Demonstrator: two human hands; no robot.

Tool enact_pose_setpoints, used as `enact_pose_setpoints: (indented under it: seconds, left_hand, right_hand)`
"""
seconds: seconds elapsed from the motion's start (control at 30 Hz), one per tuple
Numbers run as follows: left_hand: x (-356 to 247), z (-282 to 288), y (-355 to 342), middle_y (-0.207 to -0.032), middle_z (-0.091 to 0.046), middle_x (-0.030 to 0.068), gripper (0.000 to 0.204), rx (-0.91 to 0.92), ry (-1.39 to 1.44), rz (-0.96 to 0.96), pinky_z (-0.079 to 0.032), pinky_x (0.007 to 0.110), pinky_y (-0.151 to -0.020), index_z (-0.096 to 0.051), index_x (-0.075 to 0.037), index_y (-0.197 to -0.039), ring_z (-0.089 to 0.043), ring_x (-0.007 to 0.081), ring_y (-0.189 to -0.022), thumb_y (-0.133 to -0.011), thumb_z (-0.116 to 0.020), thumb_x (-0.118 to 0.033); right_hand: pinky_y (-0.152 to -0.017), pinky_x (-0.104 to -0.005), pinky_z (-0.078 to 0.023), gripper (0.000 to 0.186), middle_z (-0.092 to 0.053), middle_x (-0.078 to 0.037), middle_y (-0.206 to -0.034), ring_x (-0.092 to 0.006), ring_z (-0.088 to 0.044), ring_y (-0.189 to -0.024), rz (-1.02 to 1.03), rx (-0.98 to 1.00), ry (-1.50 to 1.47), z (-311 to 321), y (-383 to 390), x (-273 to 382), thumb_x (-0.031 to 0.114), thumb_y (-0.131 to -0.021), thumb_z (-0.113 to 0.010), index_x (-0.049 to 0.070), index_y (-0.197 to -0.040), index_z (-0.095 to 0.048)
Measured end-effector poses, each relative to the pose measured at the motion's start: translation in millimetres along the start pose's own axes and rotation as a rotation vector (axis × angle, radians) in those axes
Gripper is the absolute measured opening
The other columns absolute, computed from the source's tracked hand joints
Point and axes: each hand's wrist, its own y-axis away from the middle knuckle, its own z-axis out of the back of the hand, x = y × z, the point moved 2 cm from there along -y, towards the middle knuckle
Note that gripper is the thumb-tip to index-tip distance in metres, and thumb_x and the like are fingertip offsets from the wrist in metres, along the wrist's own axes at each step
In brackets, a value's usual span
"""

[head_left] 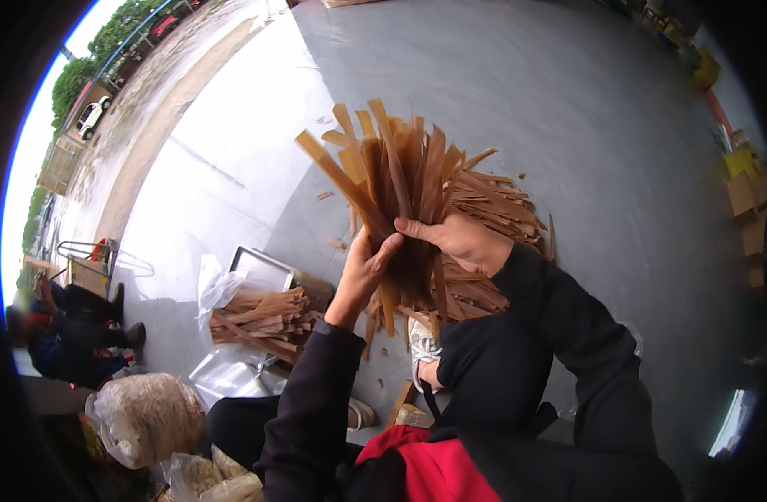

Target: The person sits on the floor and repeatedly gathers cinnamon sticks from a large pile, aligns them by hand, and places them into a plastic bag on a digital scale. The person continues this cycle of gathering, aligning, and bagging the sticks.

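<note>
My left hand [365,263] and my right hand [455,240] both grip an upright, fanned bundle of flat brown, translucent strips [393,163], thumbs pressed on its front. Behind and below the bundle, a loose pile of similar strips [501,211] lies on the grey floor [609,151], with small broken bits around it. More strips [254,318] lie to the left on white plastic and a shiny metal tray [258,259]. My shoe [424,341] stands just below the bundle.
Another person [78,339] sits at the left by a trolley with a box [89,272]. Stuffed clear sacks [145,418] stand at lower left. Cardboard boxes [747,197] line the right side. An open doorway shows a white car [93,117] outside.
</note>
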Motion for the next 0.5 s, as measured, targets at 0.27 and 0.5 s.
enact_pose_setpoints:
  seconds: [0.27, 0.5]
  left_hand:
    - [-23.4, 38.9, 102.4, -0.106, -0.058, 0.0048, 0.054, 0.088, 0.211, 0.275, -0.046, 0.028, -0.085, -0.047, -0.002, -0.119, -0.057, 0.0137, -0.097, -0.078, -0.073, -0.025]
    - [33.5, 21.4, 220.7, -0.107, -0.057, 0.0054, 0.051, -0.058, 0.439, 0.394, -0.047, 0.029, -0.084, -0.047, 0.0, -0.12, -0.057, 0.0151, -0.096, -0.078, -0.072, -0.016]
  right_hand:
    - [-0.076, -0.0285, -0.05, 0.04, -0.062, -0.01, -0.103, -0.0146, -0.059, -0.091, -0.253, 0.2, -0.432, -105.9, 21.9, -6.1, 0.028, -0.092, -0.056, -0.003, -0.117, -0.054]
    - [-0.087, -0.0317, -0.046, 0.046, -0.056, -0.011, -0.116, -0.0186, -0.055, -0.104, -0.257, 0.009, -0.377, -175.5, 94.5, -96.8, 0.013, -0.086, -0.062, 0.001, -0.127, -0.044]
